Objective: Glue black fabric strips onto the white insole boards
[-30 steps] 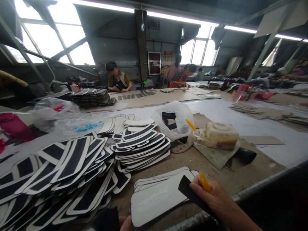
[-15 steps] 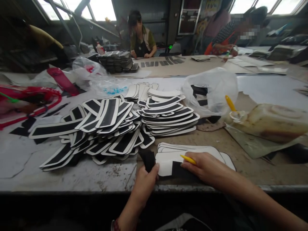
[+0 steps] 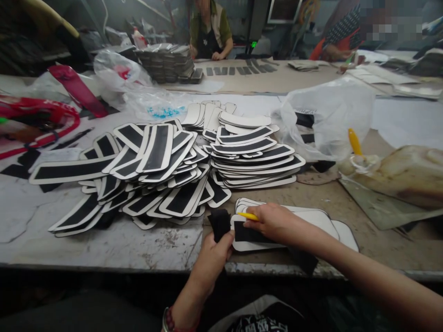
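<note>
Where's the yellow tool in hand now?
In the head view, just right of centre, the yellow tool is in the right hand, near the black strip on the white panel.

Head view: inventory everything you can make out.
two-tone panels: many, black and white, left and centre
plain panels: several, white, centre
bags: several, clear, left and right
container: one, yellowish, right
sticks: two, yellow, right and centre
unclear items: several, red, left
bundles: several, grey, back left
table: one, whitish, front
co-workers: at least two, mixed clothes, back
cloth: one bunch, black, front centre
left hand: one, bare, front, holding cloth
right hand: one, bare, front, holding stick
</note>
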